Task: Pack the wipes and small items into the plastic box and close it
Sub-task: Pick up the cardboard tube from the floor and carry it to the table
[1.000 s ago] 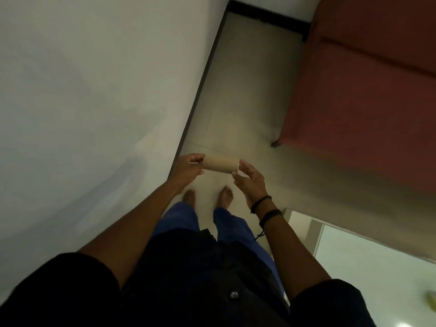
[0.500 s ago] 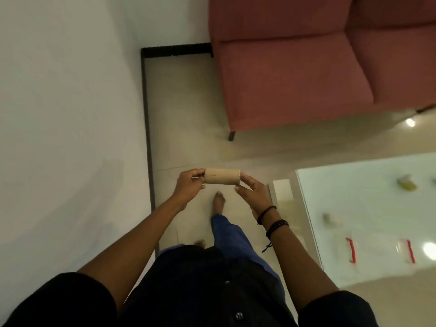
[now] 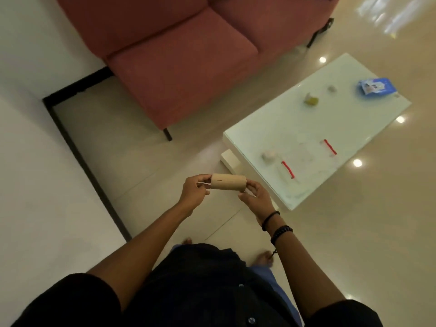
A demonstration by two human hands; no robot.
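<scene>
A low white glossy rectangular desk (image 3: pixel 271 128) carries a clear plastic box with two red handles (image 3: pixel 306 159), a small pale roll (image 3: pixel 269 155), a yellowish crumpled item (image 3: pixel 311 100) and a blue wipes packet (image 3: pixel 375 87) at its far end.

The sofa (image 3: pixel 179 57) runs off the top edge. Small items on the glass table (image 3: pixel 271 128), right of centre, are blurred beyond telling.

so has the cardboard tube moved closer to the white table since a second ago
Yes. The cardboard tube, held by left hand and right hand, now sits just beside the white table's near corner; earlier the table lay farther right.
</scene>
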